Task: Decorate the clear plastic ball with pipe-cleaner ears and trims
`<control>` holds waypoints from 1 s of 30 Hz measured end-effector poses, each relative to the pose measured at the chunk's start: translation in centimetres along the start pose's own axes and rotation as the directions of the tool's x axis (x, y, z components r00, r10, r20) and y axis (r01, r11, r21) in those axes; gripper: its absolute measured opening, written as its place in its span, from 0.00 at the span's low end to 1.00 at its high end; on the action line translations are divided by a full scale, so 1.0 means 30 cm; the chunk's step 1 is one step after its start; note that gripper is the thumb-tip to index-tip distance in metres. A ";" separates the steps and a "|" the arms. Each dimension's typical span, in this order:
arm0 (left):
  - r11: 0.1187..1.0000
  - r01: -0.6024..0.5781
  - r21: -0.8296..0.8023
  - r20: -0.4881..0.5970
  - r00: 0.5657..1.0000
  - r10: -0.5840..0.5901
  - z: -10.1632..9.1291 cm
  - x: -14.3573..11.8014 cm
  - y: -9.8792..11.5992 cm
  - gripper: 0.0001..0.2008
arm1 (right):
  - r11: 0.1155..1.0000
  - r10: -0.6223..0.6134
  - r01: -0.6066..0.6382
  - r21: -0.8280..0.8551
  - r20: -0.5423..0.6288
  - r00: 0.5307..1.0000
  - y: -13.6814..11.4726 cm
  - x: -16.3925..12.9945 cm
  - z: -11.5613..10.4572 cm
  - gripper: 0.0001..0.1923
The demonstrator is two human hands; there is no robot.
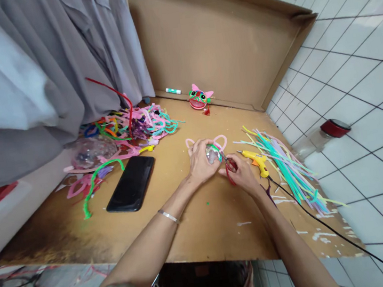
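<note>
The small round piece (213,153), shiny and clear-looking with green along its edge, is in the left hand (200,162) over the middle of the brown tabletop (195,223), between the black phone (131,185) and the yellow glue gun (258,161). It looks light, and its smooth shell is probably stiff but thin — likely slick under the fingers and easily dented by a hard squeeze. The fuzzy pink loops (220,142) at its far side seem soft and bendable, so the rounded sides make the better hold. The left hand grasps it there, fingers curled over the far side, palm down, the forearm slanting in from the lower left. The right hand (240,173) is closed around a red-handled tool (230,170), its dark tip at the piece's right edge; whether the two touch, I cannot tell. The right wrist bends inward — both hands nearly meet.
</note>
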State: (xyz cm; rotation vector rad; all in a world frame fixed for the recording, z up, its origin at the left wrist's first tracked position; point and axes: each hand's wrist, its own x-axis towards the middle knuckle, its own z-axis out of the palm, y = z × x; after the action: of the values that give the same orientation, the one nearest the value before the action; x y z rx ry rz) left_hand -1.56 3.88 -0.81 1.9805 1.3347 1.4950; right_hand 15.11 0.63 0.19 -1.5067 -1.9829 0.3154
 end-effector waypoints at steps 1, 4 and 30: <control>1.000 -0.001 0.003 0.002 1.000 0.001 0.000 0.000 0.001 0.23 | 1.000 0.006 -0.006 0.027 0.004 1.000 -0.004 0.003 -0.001 0.20; 1.000 -0.005 0.014 0.011 1.000 0.005 0.000 0.000 0.004 0.23 | 0.993 0.027 -0.030 0.112 0.029 0.999 -0.015 0.006 -0.006 0.20; 1.000 -0.004 0.011 0.024 1.000 0.003 0.000 -0.004 0.005 0.24 | 0.960 0.027 -0.031 0.277 0.016 1.000 -0.019 -0.004 -0.005 0.22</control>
State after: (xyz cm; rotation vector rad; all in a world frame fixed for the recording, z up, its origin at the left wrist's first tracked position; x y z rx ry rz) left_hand -1.48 3.72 -0.78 2.0025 1.3333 1.4635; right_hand 14.77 0.33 0.57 -1.3568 -1.8381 0.5907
